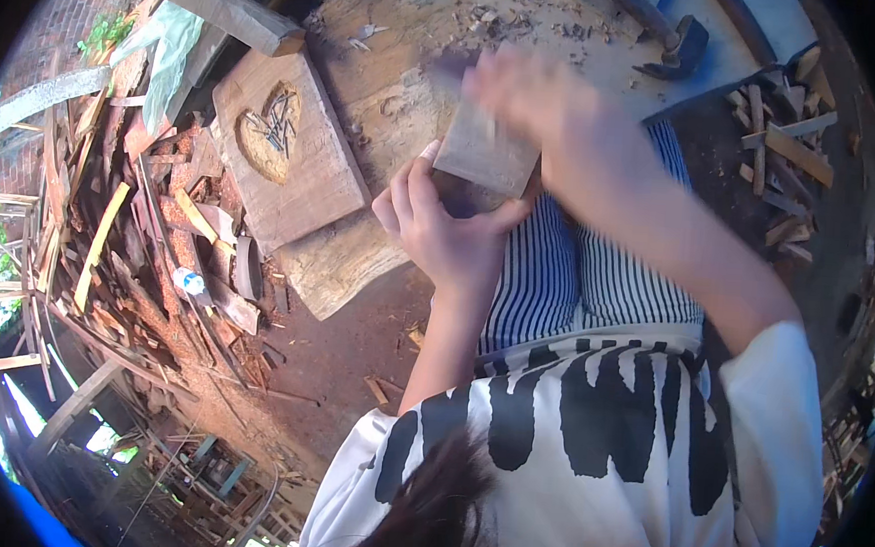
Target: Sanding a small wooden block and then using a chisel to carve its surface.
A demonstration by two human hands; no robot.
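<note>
Wooden block (488,156) in left hand (444,219); right hand (529,94) blurred at far end

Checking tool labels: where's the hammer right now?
Head view, upper right: the hammer lies beyond and to the right of the blurred right hand, with the scrap wood farther right and lower.

Right hand (529,94) motion-blurred; finger outlines smeared, grip can't be read. It hides the far part of the wooden block (487,156). Block's underside out of sight. Small dark pieces (278,128) in the carved hollow: too small to identify. Hammer (678,50) handle cut by top edge. Hair (433,504) covers some of the shirt (603,514), which runs off the bottom.
</note>
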